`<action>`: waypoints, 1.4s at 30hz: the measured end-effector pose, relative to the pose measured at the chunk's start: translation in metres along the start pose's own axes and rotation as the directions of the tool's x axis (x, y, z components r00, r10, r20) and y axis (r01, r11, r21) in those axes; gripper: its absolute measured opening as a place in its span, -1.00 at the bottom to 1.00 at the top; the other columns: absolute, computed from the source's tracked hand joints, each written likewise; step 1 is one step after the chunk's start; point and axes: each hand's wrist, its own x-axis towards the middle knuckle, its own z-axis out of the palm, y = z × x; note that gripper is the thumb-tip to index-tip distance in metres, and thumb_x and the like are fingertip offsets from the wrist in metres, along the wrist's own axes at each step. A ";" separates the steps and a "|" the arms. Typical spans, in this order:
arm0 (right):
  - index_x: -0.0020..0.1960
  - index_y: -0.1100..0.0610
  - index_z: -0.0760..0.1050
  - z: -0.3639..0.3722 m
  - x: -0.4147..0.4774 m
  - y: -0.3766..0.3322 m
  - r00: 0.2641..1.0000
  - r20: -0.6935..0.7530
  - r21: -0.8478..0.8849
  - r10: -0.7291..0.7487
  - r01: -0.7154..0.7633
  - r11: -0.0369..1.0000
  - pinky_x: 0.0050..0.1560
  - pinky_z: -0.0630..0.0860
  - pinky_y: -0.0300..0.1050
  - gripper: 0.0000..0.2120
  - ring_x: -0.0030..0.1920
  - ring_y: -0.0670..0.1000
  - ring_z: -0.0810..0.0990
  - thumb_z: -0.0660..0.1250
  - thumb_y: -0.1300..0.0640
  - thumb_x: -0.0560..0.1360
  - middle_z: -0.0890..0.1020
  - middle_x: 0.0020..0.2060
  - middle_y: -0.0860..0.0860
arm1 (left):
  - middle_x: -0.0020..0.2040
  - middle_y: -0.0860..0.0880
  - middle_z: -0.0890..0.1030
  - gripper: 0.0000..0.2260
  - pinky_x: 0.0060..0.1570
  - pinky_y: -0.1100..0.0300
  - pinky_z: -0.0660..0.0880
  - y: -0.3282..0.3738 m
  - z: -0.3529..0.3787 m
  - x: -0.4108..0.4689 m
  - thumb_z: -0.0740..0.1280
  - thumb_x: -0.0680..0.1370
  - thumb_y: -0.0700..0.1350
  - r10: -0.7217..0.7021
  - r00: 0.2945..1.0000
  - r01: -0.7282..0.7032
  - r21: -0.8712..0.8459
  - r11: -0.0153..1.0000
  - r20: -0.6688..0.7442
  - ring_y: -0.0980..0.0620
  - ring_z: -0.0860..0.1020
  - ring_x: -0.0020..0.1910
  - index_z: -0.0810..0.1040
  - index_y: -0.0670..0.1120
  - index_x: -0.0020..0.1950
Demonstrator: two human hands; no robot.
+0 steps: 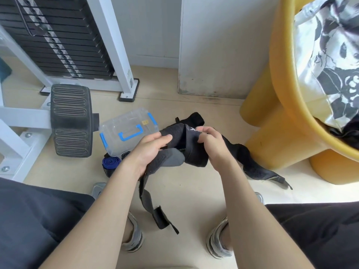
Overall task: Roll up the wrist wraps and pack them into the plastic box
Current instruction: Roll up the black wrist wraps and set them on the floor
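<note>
I hold a black and grey wrist wrap in both hands above the floor, between my knees. My left hand grips its left part, thumb pressed on top and the other fingers curled underneath. My right hand pinches the wrap's upper edge, near a small white logo, with its fingers bent over the fabric. The middle of the wrap is bunched between my hands and is not rolled. One loose end hangs down from under my left hand, and its black tip dangles above the floor near my left shoe. Another dark strip trails away to the right of my right hand and lies on the floor near the foot of a yellow chair. I cannot tell whether it belongs to the same wrap. The plastic box sits on the floor just left of my left hand. It is clear, with blue latches and a blue handle, and its lid is on. A rolled blue wrap lies at the box's near corner, partly covered by it. A black ribbed footplate stands just left of the box, fixed to a white gym machine with a stack of black weights. A black and white printed cloth is piled in the chair at the far right. My right shoe is planted below my right forearm.
</note>
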 end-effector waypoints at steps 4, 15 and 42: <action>0.10 0.05 0.74 -0.005 0.002 -0.012 0.999 0.032 0.039 -0.006 0.005 0.999 0.25 0.67 0.21 -0.70 0.12 0.20 0.75 0.31 0.15 0.46 0.79 0.04 0.14 | -0.17 -0.03 0.65 -0.75 -0.01 0.07 0.50 -0.002 0.005 -0.005 0.38 0.73 -0.05 0.013 0.998 -0.007 0.105 0.994 -0.063 -0.07 0.60 -0.06 0.59 -0.16 -0.08; -0.27 -0.11 0.64 -0.018 0.001 -0.023 0.975 -0.013 -0.480 -0.223 0.189 0.857 -0.36 0.47 -0.33 -0.82 -0.31 -0.17 0.60 0.39 -0.01 0.51 0.63 -0.42 -0.20 | -0.02 0.26 0.77 -0.77 -0.07 0.51 0.52 0.001 0.009 -0.006 0.26 0.79 -0.10 0.084 0.995 -0.074 0.180 0.981 -0.054 0.40 0.68 -0.02 0.71 0.07 0.12; 0.11 0.13 0.58 0.024 -0.021 -0.039 0.855 0.206 -0.284 -0.476 0.518 0.807 0.06 0.66 0.22 -0.88 -0.02 0.17 0.69 0.26 0.24 0.71 0.72 -0.05 0.13 | -0.23 0.03 0.72 -0.54 -0.06 0.11 0.52 0.020 0.007 -0.003 0.31 0.71 0.19 0.141 0.938 -0.086 0.181 0.980 -0.317 0.06 0.66 -0.18 0.70 -0.16 -0.09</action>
